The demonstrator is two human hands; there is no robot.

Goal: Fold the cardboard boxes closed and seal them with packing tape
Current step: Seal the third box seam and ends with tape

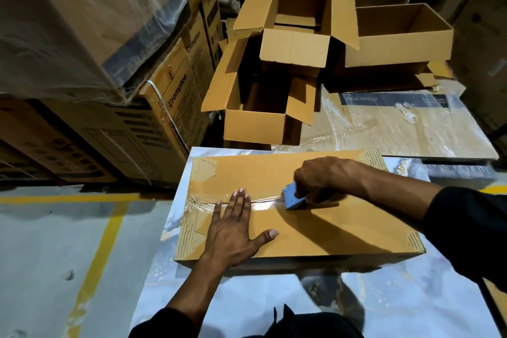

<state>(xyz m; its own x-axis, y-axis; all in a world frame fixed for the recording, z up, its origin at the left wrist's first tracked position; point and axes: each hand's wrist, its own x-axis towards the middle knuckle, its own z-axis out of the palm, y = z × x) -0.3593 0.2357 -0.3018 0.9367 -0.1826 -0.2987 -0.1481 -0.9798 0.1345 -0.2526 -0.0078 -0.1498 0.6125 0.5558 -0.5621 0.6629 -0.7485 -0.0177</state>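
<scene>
1. Cardboard box (315, 230) lies closed on the white tabletop (384, 304).
2. Left hand (233, 230) presses flat, fingers straight, on the clear tape (263, 204) along the box's centre seam.
3. Right hand (321, 178) grips a blue tape cutter (293, 196) on that seam, just beside the left fingertips.

1. Open cardboard boxes (274, 90) are crowding the space just beyond the closed box (315, 228).
2. Stacked Crompton cartons (164, 118) are walling off its far-left side.
3. Pale tabletop (247, 296) is lying bare nearer than it.
</scene>
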